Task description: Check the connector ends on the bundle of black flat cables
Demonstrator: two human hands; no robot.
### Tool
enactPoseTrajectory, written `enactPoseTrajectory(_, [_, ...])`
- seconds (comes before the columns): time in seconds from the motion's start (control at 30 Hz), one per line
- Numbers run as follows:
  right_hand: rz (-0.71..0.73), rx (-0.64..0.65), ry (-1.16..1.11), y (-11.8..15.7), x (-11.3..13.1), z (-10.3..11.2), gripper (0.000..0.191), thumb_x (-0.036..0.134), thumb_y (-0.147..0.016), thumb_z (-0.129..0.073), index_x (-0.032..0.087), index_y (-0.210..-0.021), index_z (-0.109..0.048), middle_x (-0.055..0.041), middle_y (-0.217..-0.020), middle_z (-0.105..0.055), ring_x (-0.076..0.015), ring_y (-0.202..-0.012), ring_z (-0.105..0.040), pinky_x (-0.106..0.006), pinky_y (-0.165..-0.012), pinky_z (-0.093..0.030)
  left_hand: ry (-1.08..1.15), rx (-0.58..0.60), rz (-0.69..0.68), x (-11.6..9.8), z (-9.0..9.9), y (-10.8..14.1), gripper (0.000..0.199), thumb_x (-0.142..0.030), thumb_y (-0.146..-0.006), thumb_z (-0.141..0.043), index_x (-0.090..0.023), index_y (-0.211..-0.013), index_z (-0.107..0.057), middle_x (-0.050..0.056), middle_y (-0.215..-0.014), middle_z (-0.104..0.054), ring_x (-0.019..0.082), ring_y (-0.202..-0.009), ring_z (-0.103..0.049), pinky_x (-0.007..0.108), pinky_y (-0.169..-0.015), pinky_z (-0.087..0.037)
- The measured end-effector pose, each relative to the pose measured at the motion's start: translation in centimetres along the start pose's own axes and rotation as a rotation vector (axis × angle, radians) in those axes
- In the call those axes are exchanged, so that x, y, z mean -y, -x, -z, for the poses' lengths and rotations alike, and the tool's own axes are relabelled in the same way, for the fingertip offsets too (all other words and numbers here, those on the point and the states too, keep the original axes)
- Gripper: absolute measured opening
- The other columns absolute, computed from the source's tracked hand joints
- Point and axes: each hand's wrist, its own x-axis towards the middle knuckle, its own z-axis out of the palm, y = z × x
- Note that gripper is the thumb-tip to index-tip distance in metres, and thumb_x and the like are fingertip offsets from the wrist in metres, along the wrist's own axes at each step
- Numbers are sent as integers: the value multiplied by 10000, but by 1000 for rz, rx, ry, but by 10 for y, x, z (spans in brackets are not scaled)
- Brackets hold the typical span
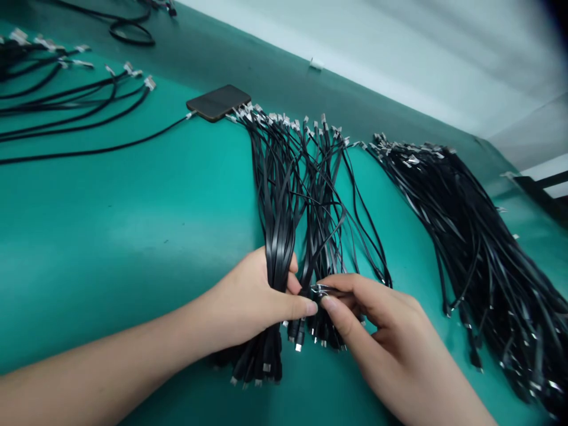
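My left hand (pixel 251 299) grips a thick bundle of flat black cables (pixel 277 231) around its middle, with the plugged ends hanging below my fist. My right hand (pixel 377 331) pinches a small metal connector (pixel 319 290) between thumb and forefinger, close to my left thumb. Its cable belongs to a looser black cable group (pixel 326 219) beside the gripped bundle. Metal-tipped ends of these cables fan out at the far side, near a dark smartphone (pixel 218 103). My fingers hide part of the connector.
A large heap of black cables (pixel 470 254) lies to the right on the teal mat (pixel 115 236). Several more cables (pixel 75 103) lie at the upper left. One thin black cable (pixel 102 145) runs to the phone. A coiled cord (pixel 132 32) sits beyond the mat's far edge.
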Motion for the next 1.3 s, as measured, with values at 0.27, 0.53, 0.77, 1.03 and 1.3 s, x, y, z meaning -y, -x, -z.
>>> enactPoseTrajectory(0.27, [-2, 42, 16, 3, -1, -1, 171, 267, -1008, -539, 219, -1072, -689, 6, -784, -713, -134, -631, -649, -249, -514, -488, 22, 15, -16, 2, 0, 0, 445, -207, -565, -874, -212, -824, -513, -116, -616, -573, 91, -565, -532, 245, -554, -404])
enactPoseTrajectory(0.53, [55, 36, 38, -1, -2, -1, 164, 217, -1012, -522, 223, -1048, -682, 1, -854, -733, -141, -717, -670, -252, -630, -526, -8, 16, -5, -2, 0, 0, 409, -161, -593, -842, -204, -832, -513, -128, -615, -572, 75, -563, -522, 232, -556, -401])
enactPoseTrajectory(0.77, [119, 50, 62, -2, -3, -1, 178, 180, -1013, -516, 240, -1042, -681, 14, -896, -739, -128, -763, -677, -239, -651, -510, -34, 19, -1, -4, 0, 1, 416, -159, -575, -858, -201, -806, -514, -124, -619, -580, 84, -576, -531, 245, -569, -421])
enactPoseTrajectory(1.03, [16, -353, 39, 0, -11, 4, 78, 282, -974, -605, 260, -980, -679, 25, -756, -706, -121, -596, -622, -221, -513, -480, 9, 130, -102, 9, 6, -6, 442, -279, -592, -891, -194, -831, -529, -72, -696, -621, 110, -637, -559, 269, -628, -441])
enactPoseTrajectory(1.3, [236, -299, -39, 2, -7, 1, 161, 183, -1004, -527, 280, -1088, -625, -12, -1026, -686, -140, -883, -666, -258, -771, -534, 206, 143, -118, 5, 5, -1, 163, -272, -780, -693, -165, -878, -620, -12, -782, -652, 127, -710, -603, 292, -728, -480])
